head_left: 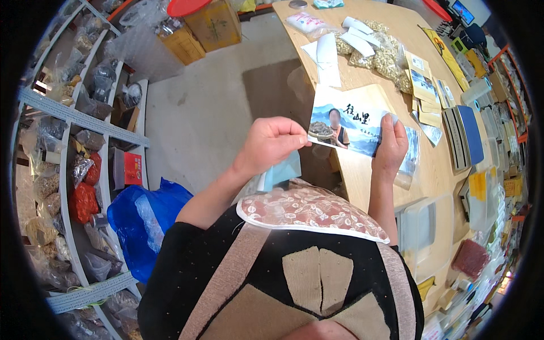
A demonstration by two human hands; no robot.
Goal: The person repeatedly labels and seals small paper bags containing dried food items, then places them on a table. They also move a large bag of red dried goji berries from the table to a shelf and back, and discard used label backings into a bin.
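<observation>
A printed label sheet (361,127), showing blue mountains and a person with a basket, is held over the table's edge between both hands. Its lower left corner is pinched in my left hand (272,142). My right hand (390,142) grips the opposite end between thumb and fingers. Behind the sheet lies a plain cream-coloured sheet or pouch (376,94), partly hidden. White paper strips (327,63) rest at the table's near left edge. Below my left hand, light blue material (282,170) shows above the patterned apron (314,206).
On the wooden table (361,178) are clear bags of pale dried food (384,57), printed pouches (423,85), a blue-topped stack (469,134) and a clear plastic bin (429,238). Left stand shelves of bagged goods (85,199) and a blue bag (131,229). Cardboard boxes (214,29) stand beyond.
</observation>
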